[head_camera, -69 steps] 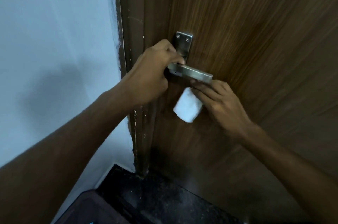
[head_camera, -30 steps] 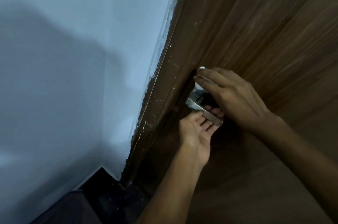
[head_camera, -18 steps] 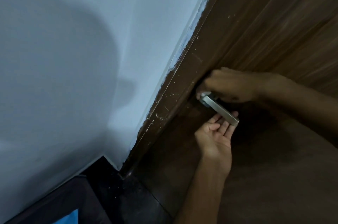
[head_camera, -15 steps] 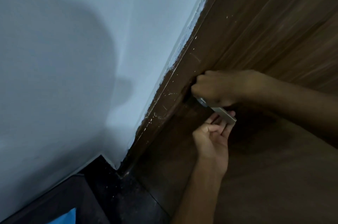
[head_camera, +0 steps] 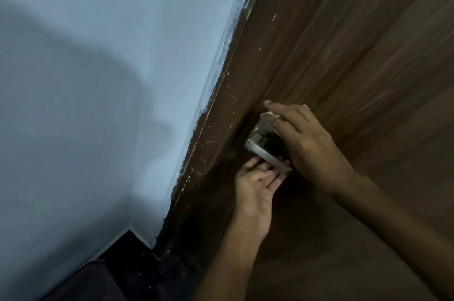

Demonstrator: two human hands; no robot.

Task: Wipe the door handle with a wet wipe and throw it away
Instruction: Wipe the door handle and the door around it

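A silver lever door handle (head_camera: 260, 150) sticks out of the dark wooden door (head_camera: 356, 42). My left hand (head_camera: 258, 187) reaches up from below, palm up, with its fingers under the free end of the lever. My right hand (head_camera: 309, 143) lies over the handle's base and plate, pressing a white wet wipe (head_camera: 270, 115) against it. Only small white edges of the wipe show under the fingers; most of it is hidden.
A pale blue wall (head_camera: 98, 79) fills the left side and meets the brown door frame (head_camera: 221, 116), which has white paint flecks. Dark floor (head_camera: 127, 263) shows at the bottom left.
My right hand has opened from a fist around the lever's base to flat fingers over the plate, with the wipe edge showing. The left hand stays under the lever. The view has shifted slightly.
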